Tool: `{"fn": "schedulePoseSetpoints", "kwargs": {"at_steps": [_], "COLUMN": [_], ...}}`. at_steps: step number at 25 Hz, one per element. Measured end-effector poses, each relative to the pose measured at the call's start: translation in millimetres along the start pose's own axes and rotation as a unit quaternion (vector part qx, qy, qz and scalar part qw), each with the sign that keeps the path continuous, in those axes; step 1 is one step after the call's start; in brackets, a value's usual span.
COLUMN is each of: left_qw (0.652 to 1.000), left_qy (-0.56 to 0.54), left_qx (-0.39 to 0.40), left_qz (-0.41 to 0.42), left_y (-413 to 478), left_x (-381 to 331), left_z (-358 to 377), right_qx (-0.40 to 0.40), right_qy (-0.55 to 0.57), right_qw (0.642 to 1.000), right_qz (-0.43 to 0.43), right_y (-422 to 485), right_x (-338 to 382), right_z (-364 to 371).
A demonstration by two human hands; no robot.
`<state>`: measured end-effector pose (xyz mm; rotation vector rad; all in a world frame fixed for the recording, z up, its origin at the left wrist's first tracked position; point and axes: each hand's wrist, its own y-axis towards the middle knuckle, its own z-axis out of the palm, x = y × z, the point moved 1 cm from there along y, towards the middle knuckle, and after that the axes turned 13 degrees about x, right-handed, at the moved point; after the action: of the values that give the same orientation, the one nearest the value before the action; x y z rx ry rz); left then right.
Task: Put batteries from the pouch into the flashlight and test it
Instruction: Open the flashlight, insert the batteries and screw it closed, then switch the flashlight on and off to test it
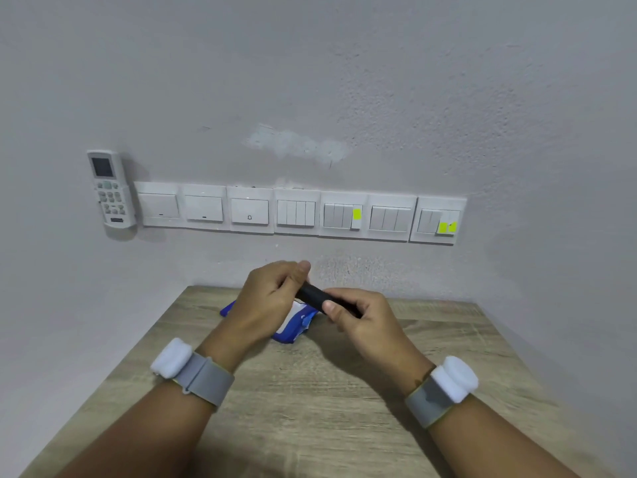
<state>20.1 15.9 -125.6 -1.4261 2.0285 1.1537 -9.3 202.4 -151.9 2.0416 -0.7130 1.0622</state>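
A black flashlight is held in the air above the wooden table, tilted from upper left to lower right. My left hand grips its upper end, thumb on top. My right hand is closed around its lower end, which the fingers hide. Under the hands a blue and white pouch lies on the table, partly covered by my left hand. No batteries can be seen.
The table stands against a grey wall. A row of white wall switches runs above it, and a white remote control hangs in a holder at the row's left end. Both wrists wear grey bands with white pads.
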Motion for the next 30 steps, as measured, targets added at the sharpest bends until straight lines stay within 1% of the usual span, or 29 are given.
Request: {"fn": "schedulePoseSetpoints", "kwargs": {"at_steps": [2, 3, 5, 6, 8, 10, 11, 16, 19, 20, 22, 24, 26, 27, 28, 30], "left_qw": [0.998, 0.996, 0.988, 0.982, 0.966, 0.951, 0.948, 0.939, 0.942, 0.95, 0.972, 0.979, 0.98, 0.982, 0.985, 0.99], "left_qy": [0.062, 0.087, 0.125, 0.147, 0.177, 0.196, 0.199, 0.219, 0.211, 0.186, 0.106, 0.049, 0.047, 0.056, 0.063, 0.072], "left_qx": [-0.015, -0.025, -0.057, -0.07, -0.087, -0.097, -0.099, -0.1, -0.092, -0.096, -0.127, -0.17, -0.186, -0.176, -0.158, -0.114], "left_qz": [-0.016, 0.002, 0.065, 0.101, 0.167, 0.219, 0.229, 0.247, 0.246, 0.231, 0.165, 0.097, 0.054, 0.042, 0.037, 0.044], "left_y": [-1, -2, -5, -6, -9, -10, -10, -10, -10, -10, -7, -1, 4, 5, 6, 5], "left_x": [-2, -4, -11, -15, -18, -16, -16, -10, -9, -8, -5, 2, 10, 13, 16, 18], "left_z": [9, 12, 12, 11, 7, 4, 4, 10, 12, 14, 15, 14, 12, 12, 13, 18], "right_qx": [-0.04, -0.066, -0.086, -0.073, -0.007, 0.059, 0.083, 0.193, 0.219, 0.216, 0.185, 0.112, 0.018, -0.015, -0.033, -0.048], "right_qy": [-0.054, -0.067, -0.059, -0.04, 0.035, 0.114, 0.14, 0.218, 0.247, 0.265, 0.343, 0.46, 0.54, 0.551, 0.542, 0.497], "right_qw": [0.997, 0.995, 0.994, 0.995, 0.989, 0.967, 0.955, 0.903, 0.88, 0.875, 0.862, 0.843, 0.823, 0.82, 0.828, 0.855], "right_qz": [-0.037, -0.042, 0.006, 0.048, 0.143, 0.221, 0.248, 0.317, 0.341, 0.344, 0.323, 0.256, 0.177, 0.154, 0.142, 0.138], "right_y": [-2, -2, 1, 3, 4, 2, 1, -1, -1, -1, 2, 5, 9, 9, 10, 10], "right_x": [4, 5, 9, 11, 16, 19, 19, 16, 12, 12, 16, 19, 14, 11, 8, 4], "right_z": [3, 4, 3, 4, 6, 8, 8, 0, -1, -1, -3, -8, -9, -7, -3, 2]}}
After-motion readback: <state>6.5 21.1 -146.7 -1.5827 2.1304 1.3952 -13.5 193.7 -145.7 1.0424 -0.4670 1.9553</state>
